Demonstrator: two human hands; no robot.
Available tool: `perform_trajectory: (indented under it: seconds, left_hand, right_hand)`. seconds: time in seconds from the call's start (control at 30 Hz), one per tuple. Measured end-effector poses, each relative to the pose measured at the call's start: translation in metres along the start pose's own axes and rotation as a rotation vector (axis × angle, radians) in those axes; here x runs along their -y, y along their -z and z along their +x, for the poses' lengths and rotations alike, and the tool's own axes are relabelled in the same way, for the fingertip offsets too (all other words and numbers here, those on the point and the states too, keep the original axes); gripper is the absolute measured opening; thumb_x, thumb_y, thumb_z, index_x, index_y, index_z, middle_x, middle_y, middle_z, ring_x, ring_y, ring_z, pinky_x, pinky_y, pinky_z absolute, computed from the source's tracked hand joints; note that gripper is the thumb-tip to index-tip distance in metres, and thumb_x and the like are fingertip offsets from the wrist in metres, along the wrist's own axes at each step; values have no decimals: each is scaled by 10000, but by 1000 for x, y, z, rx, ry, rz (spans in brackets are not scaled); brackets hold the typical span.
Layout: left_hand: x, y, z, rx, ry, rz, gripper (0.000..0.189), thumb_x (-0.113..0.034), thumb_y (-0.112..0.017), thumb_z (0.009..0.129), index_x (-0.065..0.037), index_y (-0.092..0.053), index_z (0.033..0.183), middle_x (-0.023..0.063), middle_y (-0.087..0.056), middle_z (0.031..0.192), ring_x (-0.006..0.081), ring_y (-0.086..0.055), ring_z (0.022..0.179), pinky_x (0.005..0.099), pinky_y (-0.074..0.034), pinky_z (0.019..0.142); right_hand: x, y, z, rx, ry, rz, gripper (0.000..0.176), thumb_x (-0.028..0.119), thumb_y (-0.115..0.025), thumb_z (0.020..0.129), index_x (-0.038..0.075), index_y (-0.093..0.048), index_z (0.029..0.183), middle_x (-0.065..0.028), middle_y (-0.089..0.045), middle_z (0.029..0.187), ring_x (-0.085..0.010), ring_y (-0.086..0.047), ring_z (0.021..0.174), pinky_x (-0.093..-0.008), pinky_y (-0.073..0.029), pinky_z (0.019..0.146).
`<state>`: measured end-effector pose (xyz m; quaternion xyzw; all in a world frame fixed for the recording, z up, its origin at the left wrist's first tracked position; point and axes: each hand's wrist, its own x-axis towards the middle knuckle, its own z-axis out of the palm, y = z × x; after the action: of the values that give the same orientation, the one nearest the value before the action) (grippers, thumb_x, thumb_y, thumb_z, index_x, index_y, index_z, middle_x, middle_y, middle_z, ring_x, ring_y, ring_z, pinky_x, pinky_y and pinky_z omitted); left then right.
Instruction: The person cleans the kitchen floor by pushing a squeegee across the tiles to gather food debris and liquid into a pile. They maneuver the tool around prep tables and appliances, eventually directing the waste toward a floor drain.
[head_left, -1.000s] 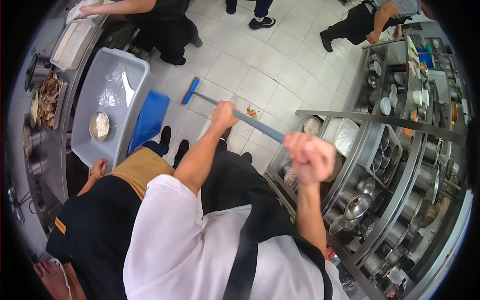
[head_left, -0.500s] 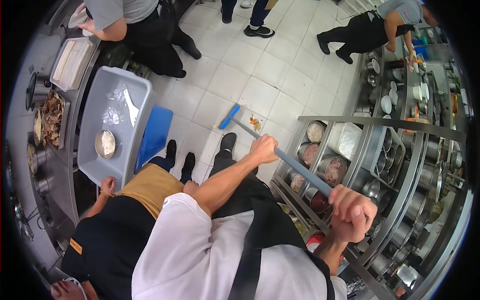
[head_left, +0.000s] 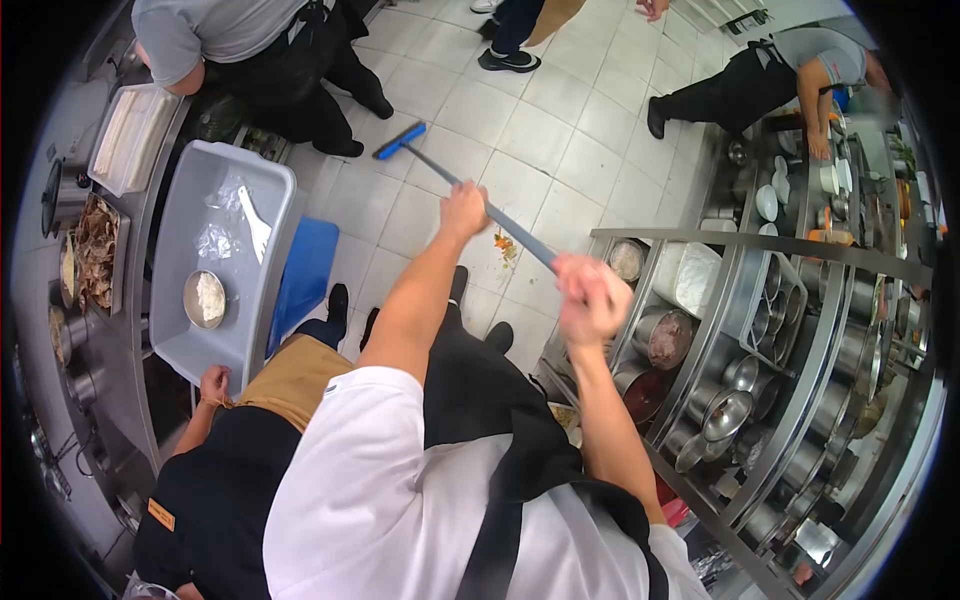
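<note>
Both of my hands grip the long grey handle of a broom (head_left: 517,234). My left hand (head_left: 465,208) is closed around it lower down, nearer the head. Toward the handle's upper end, my right hand (head_left: 594,298) is wrapped over it and slightly blurred. The narrow blue broom head (head_left: 400,141) rests on the tiles far ahead of me, close to a co-worker's shoe. A small patch of orange and yellowish food scraps (head_left: 506,246) lies on the floor below the handle, apart from the head.
Metal shelving (head_left: 740,240) with bowls and pots stands to my right. At left, a grey plastic tub (head_left: 185,345) holds a bowl of white food and a white spatula. A co-worker in a black apron (head_left: 215,480) is close beside me; other people stand ahead.
The broom head has moved away from me and left, off the scraps' side. Both my hands have shifted forward and left with the handle. The scraps look more spread out.
</note>
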<state>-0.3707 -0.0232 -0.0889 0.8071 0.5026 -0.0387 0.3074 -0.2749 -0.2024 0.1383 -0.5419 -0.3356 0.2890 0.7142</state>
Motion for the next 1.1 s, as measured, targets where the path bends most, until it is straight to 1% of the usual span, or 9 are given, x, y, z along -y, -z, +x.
perform_trajectory:
  seconds: [0.17,0.27,0.4,0.57,0.7,0.8,0.87,1.03,1.1]
  left_hand:
    - [-68,-53,-83,190,-303,-206,293,-336,-765,783,-91,-759,944,199,-673,1112,380,-617,1155,501,-544,952]
    - [-117,-50,-127,209,-415,-351,191,-241,-738,718,-55,-723,758,215,-702,888,414,-672,965,516,-575,795]
    - [-150,-3,-129,499,-497,-237,198,-238,-745,674,-62,-742,766,224,-723,879,420,-711,822,515,-572,722]
    - [-140,2,-93,296,-535,-237,183,-230,-749,696,-77,-739,796,210,-723,886,418,-709,849,515,-585,761]
    - [-117,-23,-66,344,-479,-153,173,-238,-734,739,-91,-740,829,197,-722,949,407,-684,998,524,-583,844]
    - [-113,-51,-102,425,-528,-94,217,-281,-724,775,-105,-772,893,202,-733,1022,402,-659,1091,508,-589,867]
    - [-121,-72,-139,518,-586,-140,168,-248,-697,742,-85,-718,775,194,-721,913,403,-658,1064,541,-570,832]
    - [-147,-67,-192,633,-727,-26,208,-301,-691,720,-97,-721,745,168,-726,820,393,-706,836,527,-557,729]
    - [-158,-66,-195,659,-790,9,210,-302,-692,719,-95,-720,741,164,-725,804,387,-706,814,523,-553,711]
  right_hand:
    - [117,49,-35,-34,-36,-7,317,106,-525,884,46,-418,592,-68,-433,570,-212,-448,544,-426,-451,670]
    - [164,59,-48,-65,-15,-54,306,116,-524,887,56,-431,602,-77,-444,565,-209,-447,547,-427,-427,648]
    - [197,57,-55,-56,61,-138,284,191,-505,938,104,-419,682,-37,-430,594,-178,-418,554,-406,-404,654]
    - [180,50,-45,-134,127,-94,322,166,-514,937,75,-428,639,-58,-442,583,-199,-438,539,-418,-418,622]
    - [114,46,-59,-215,85,-25,320,125,-528,919,52,-430,623,-71,-435,585,-210,-455,577,-436,-443,703]
    - [135,58,-104,-226,39,-48,323,109,-544,923,34,-436,628,-92,-465,606,-217,-469,598,-447,-449,716]
    - [157,66,-135,-203,52,-86,307,109,-574,909,20,-459,638,-109,-494,618,-226,-489,608,-447,-454,715]
    - [177,86,-176,110,330,-125,271,148,-657,849,46,-485,666,-98,-540,630,-241,-533,607,-429,-437,678]
    - [180,94,-188,155,316,23,251,128,-652,836,46,-478,674,-73,-516,592,-199,-500,544,-373,-412,579]
